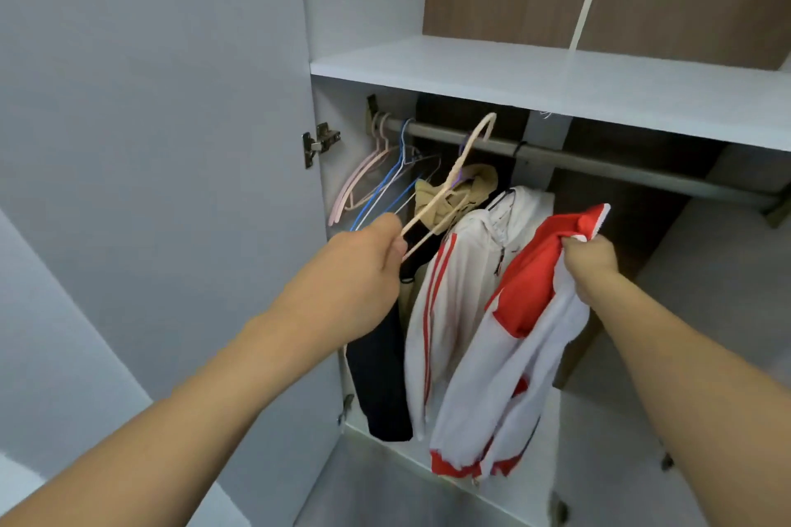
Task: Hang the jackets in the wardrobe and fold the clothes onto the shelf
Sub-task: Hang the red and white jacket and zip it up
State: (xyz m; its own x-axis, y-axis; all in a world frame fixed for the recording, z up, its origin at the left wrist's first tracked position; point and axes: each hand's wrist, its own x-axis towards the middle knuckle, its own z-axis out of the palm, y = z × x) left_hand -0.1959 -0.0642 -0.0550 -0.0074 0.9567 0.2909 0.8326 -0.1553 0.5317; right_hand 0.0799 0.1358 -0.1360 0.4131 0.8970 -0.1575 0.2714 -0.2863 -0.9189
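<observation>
A: Head view is showing the left hand [376,252] pinching a pale hanger [449,184] by one arm, its hook tilting up just in front of the rail [599,160].

B: And the right hand [593,265]?

A: It is bunching the red-and-white jacket [513,355] near the collar, fingers curled round the cloth. The jacket is dangling below the rail, just right of the white striped jacket [462,291] already hanging there.

B: What else is hanging from the rail?

A: A tan garment [458,193] and a dark one [381,389] left of the white jacket, and spare hangers [376,180] at the rail's left end. The shelf [556,77] is sitting directly above the rail.

B: So, threading the hanger in?

A: I'd judge so. Holding the collar open while sliding one hanger arm into a shoulder, then the other, should be keeping the cloth from slipping. The hook is needing the free stretch of rail, right of the white jacket.
</observation>
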